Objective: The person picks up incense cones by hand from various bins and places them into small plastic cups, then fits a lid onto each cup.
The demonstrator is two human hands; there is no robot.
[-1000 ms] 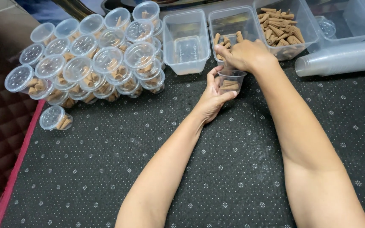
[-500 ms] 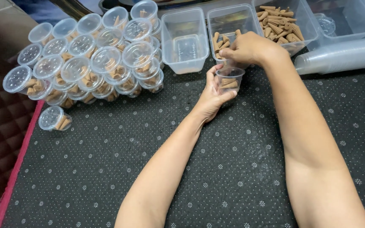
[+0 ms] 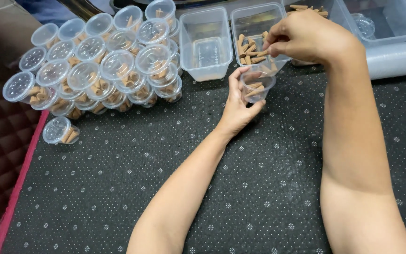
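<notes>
My left hand (image 3: 237, 110) holds a small clear plastic cup (image 3: 257, 86) from below, tilted, with a few brown cone-shaped sticks inside. My right hand (image 3: 306, 37) hovers just above the cup, its fingertips pinched on brown sticks at the edge of a clear rectangular tub (image 3: 254, 23) that holds more of them. Both hands are over a black dotted mat (image 3: 118, 188).
A pile of several lidded clear cups (image 3: 99, 66) filled with brown sticks lies at the left, one lidded cup (image 3: 60, 131) apart near the mat's red edge. An empty clear tub (image 3: 206, 42) stands beside the stick tub. More clear containers (image 3: 391, 28) sit at the back right.
My right hand has lifted from the cup's mouth back to the tub of sticks. My left hand keeps hold of the cup in nearly the same place.
</notes>
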